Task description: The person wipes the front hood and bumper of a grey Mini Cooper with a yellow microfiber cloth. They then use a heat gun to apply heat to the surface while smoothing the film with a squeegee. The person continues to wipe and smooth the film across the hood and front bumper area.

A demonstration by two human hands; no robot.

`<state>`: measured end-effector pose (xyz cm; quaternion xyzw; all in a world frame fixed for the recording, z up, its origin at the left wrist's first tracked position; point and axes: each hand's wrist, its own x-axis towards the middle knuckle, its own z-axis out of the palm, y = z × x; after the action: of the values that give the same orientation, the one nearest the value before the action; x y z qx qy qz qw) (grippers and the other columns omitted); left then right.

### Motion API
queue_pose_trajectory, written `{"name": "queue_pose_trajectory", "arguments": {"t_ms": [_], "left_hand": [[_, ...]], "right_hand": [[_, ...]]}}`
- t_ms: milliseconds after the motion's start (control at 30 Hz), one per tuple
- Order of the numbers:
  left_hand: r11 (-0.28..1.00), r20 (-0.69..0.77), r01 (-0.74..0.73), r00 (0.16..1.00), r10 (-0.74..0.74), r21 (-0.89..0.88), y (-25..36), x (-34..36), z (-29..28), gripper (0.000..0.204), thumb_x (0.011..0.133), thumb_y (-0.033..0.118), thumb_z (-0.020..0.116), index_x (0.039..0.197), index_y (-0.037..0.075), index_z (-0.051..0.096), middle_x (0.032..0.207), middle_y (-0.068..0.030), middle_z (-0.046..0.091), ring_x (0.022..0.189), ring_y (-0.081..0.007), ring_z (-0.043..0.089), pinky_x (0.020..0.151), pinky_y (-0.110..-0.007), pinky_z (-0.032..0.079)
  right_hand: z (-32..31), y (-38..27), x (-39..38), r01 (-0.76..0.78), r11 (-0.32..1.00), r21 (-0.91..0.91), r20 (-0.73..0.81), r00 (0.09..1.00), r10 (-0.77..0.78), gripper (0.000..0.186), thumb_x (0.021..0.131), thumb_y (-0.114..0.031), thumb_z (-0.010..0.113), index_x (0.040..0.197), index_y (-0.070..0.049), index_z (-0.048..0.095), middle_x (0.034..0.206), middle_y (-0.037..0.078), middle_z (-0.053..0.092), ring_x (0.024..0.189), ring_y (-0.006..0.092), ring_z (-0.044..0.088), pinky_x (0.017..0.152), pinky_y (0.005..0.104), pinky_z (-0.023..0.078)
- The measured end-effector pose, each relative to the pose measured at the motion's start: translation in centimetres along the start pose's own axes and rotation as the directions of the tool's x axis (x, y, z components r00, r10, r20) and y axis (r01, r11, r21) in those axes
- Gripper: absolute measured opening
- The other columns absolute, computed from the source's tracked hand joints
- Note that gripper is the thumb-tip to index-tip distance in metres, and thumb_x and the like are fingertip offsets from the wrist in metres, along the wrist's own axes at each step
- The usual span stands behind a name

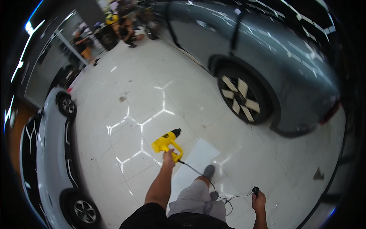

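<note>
A yellow heat gun [163, 142] with a black nozzle is gripped by its handle in my left hand [168, 155], held out in front of me above the floor. Its nozzle points to the upper right. From the handle a dark power cord [196, 171] runs down past my legs and loops over to the right. My right hand [259, 200], low at the right, is closed round the black plug [255, 189] at the cord's other end.
A grey car [305, 91] with a large wheel stands at the right, a silver car [51, 152] along the left. A white sheet [202, 152] lies on the tiled floor [103, 149] by my feet. Two people [127, 32] [84, 45] are far back at the upper left.
</note>
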<state>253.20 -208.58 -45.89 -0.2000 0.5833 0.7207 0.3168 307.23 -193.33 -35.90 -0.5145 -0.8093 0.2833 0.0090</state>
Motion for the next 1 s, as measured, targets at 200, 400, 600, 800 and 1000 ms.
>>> {"name": "queue_pose_trajectory", "arguments": {"t_ms": [200, 400, 600, 800, 1000], "left_hand": [[0.877, -0.028, -0.281, 0.955, 0.294, -0.391, 22.1, -3.4, -14.6, 0.016, 0.088, 0.012, 0.057, 0.101, 0.006, 0.049, 0.072, -0.0084, 0.055, 0.064, -0.0210, 0.058, 0.059, -0.036, 0.053], [0.659, -0.228, -0.452, 0.887, 0.401, -0.601, 34.2, -8.6, -23.3, 0.022, 0.095, 0.026, 0.051, 0.109, 0.010, 0.050, 0.073, -0.0037, 0.053, 0.060, -0.0148, 0.054, 0.054, -0.028, 0.049], [0.827, -0.269, -0.370, 0.923, 0.276, -0.423, 43.1, -3.3, -31.2, 0.034, 0.097, 0.040, 0.041, 0.109, 0.009, 0.051, 0.071, -0.0036, 0.051, 0.055, -0.0135, 0.049, 0.050, -0.026, 0.043], [0.906, -0.322, -0.289, 0.928, 0.186, -0.310, 48.3, 2.3, -30.1, 0.038, 0.094, 0.044, 0.045, 0.101, 0.007, 0.052, 0.065, -0.0035, 0.049, 0.051, -0.0161, 0.047, 0.048, -0.029, 0.042], [0.983, 0.292, 0.000, 0.955, 0.054, -0.182, 49.5, 11.3, -29.0, 0.038, 0.083, 0.044, 0.065, 0.098, 0.010, 0.057, 0.074, -0.0007, 0.057, 0.061, -0.0145, 0.054, 0.051, -0.028, 0.045]], "right_hand": [[-4.6, -22.2, 12.8, 0.167, 0.918, 0.361, 0.025, 0.982, -0.189, 0.019, 0.090, -0.011, 0.053, 0.098, 0.005, 0.052, 0.075, 0.014, 0.062, 0.064, 0.0212, 0.061, 0.061, 0.0318, 0.049], [-6.4, -43.0, 25.6, 0.386, 0.654, 0.651, -0.248, 0.922, -0.298, 0.015, 0.098, -0.018, 0.049, 0.099, -0.003, 0.049, 0.060, -0.002, 0.043, 0.048, 0.0066, 0.040, 0.044, 0.0235, 0.035], [-7.2, -64.0, 29.2, 0.430, 0.511, 0.745, -0.341, 0.903, -0.263, 0.017, 0.099, -0.023, 0.049, 0.102, -0.006, 0.051, 0.062, -0.006, 0.038, 0.050, 0.0021, 0.035, 0.044, 0.0201, 0.030], [-9.1, -72.1, 34.3, 0.497, 0.353, 0.792, -0.503, 0.860, -0.083, 0.013, 0.098, -0.021, 0.052, 0.098, -0.009, 0.051, 0.060, -0.008, 0.034, 0.047, 0.0016, 0.031, 0.042, 0.0200, 0.027], [-11.3, -71.3, 33.4, 0.608, 0.204, 0.767, -0.632, 0.770, 0.084, 0.016, 0.098, -0.021, 0.053, 0.100, -0.006, 0.052, 0.060, -0.005, 0.038, 0.047, 0.0042, 0.034, 0.043, 0.0224, 0.029]]}}
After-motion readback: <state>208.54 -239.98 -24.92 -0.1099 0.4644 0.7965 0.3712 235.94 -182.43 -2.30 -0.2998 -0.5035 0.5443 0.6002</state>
